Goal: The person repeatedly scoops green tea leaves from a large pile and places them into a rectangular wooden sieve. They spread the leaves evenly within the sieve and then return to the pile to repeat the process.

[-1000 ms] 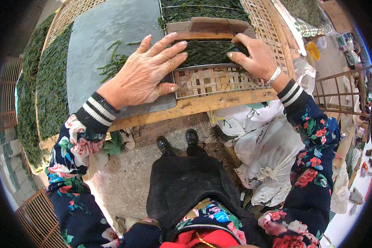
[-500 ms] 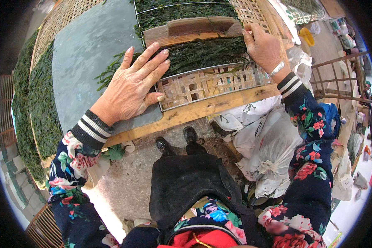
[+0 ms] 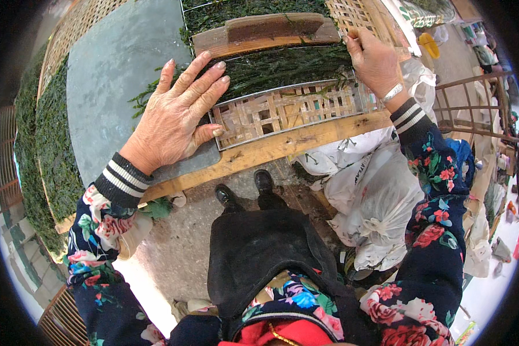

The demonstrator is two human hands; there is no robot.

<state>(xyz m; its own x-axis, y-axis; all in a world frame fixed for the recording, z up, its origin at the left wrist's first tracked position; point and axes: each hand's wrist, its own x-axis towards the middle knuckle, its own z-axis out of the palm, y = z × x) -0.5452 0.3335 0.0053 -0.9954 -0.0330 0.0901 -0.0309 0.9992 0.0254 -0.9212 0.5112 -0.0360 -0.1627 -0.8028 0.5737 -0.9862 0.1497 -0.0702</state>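
Note:
Dark green seaweed-like strands (image 3: 288,68) lie in a band within a thin metal frame (image 3: 282,91) on a woven slat mat (image 3: 288,115). Behind the band rests a stepped wooden board (image 3: 259,36), with more green strands beyond it. My left hand (image 3: 176,112) is open, fingers spread, its fingertips at the left end of the strands and the board; loose strands stick out beside it over a grey sheet. At the board's right end, my right hand (image 3: 375,60) is closed in a pinch near the frame's edge. What lies between its fingertips is hidden.
The smooth grey sheet (image 3: 115,75) covers the left of the work surface, with green-covered mats (image 3: 55,127) beyond it. A wooden beam (image 3: 305,138) forms the near edge. White bags (image 3: 380,202) stand below on the right, beside a rusty rack (image 3: 470,106).
The work surface sits slightly higher and further left in the picture. My right hand has shifted a little to the right, still pinched; my left hand stays spread at the strands' left end.

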